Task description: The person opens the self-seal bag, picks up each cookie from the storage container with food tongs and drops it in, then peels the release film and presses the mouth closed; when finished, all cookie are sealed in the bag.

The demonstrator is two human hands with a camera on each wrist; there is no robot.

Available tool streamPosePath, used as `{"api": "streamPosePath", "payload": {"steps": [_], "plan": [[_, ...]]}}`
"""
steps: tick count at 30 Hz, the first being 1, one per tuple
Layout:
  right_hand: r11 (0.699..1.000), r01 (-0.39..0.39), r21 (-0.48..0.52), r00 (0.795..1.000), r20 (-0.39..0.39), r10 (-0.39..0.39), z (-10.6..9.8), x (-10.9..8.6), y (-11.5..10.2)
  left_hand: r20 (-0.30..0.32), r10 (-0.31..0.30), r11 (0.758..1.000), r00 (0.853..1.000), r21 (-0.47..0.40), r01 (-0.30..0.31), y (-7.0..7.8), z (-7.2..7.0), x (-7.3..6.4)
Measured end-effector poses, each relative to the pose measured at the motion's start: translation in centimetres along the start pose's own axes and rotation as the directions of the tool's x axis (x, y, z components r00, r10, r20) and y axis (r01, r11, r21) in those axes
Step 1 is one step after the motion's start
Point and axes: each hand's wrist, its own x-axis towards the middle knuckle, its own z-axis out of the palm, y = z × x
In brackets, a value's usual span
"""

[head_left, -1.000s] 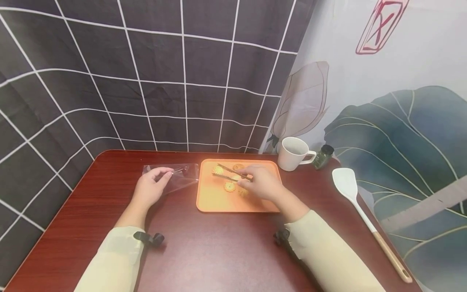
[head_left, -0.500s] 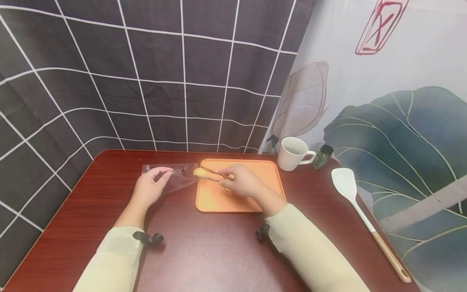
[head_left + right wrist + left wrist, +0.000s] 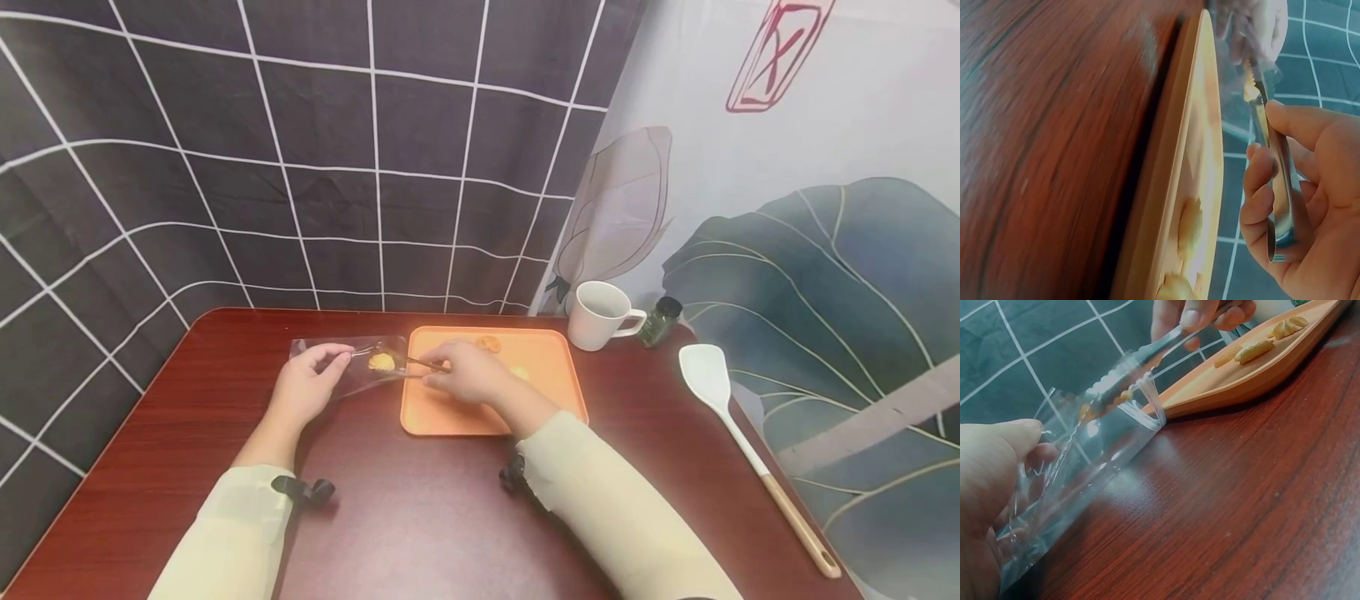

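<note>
The left hand (image 3: pixel 307 383) pinches the clear plastic bag (image 3: pixel 1100 456) between its thumb and fingers, near the end that lies away from the tray (image 3: pixel 450 418). The mouth of this bag is at the left edge of the tray, and the bag lies low over the desk (image 3: pixel 405 517).

The right hand (image 3: pixel 468 375) grips the metal tongs (image 3: pixel 1284 181), with the thumb on 1 side and curled fingers on the other. The tongs reach through the mouth into the bag, and their toothed ends are inside the plastic. There, 1 yellow cookie (image 3: pixel 381 362) is between these ends; how firmly they press it, I cannot tell.

The tray is orange and bears other cookies (image 3: pixel 489 343), which are partly hidden behind the right hand in the head view. Both arms wear pale sleeves (image 3: pixel 622 508).

To the right of the tray stand a white mug (image 3: pixel 595 321) and, just beside its handle, a small jar (image 3: pixel 660 323) with a dark lid. Nearer to the person, a white spatula (image 3: pixel 753 458) with a wooden handle lies along the right edge of the desk.
</note>
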Motion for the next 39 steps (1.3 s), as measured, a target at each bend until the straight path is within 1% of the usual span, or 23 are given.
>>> {"api": "streamPosePath", "payload": {"steps": [3,6,15,22,26,33,39], "plan": [[1.000,0.012,0.002,1.000,0.024,-0.012,0.3,0.5,-0.6,0.005,0.000,1.000,1.000,-0.007,0.000,0.0,0.0,0.0],[0.999,0.029,-0.018,0.999,0.043,-0.029,0.8,1.0,-1.0,0.010,0.000,1.000,1.000,-0.007,0.000,0.1,0.0,0.1],[0.993,0.115,-0.040,0.990,0.085,-0.111,1.6,2.0,-2.0,-0.003,0.016,1.000,1.000,0.009,-0.016,0.3,0.1,0.2],[0.995,0.093,-0.036,0.991,0.103,-0.089,2.1,2.3,-2.5,-0.002,0.013,1.000,1.000,0.001,-0.013,0.3,0.1,0.2],[0.994,0.102,-0.033,0.987,0.124,-0.097,2.2,2.7,-2.4,-0.003,0.008,1.000,1.000,0.008,-0.008,0.2,0.1,0.2],[0.994,0.109,-0.017,0.979,0.177,-0.104,1.8,3.0,-2.3,0.003,-0.008,1.000,1.000,0.006,0.008,0.1,0.1,0.1],[0.995,0.098,-0.007,0.978,0.186,-0.095,1.9,3.1,-2.3,0.004,-0.018,1.000,1.000,-0.001,0.018,0.0,0.1,0.0]]}}
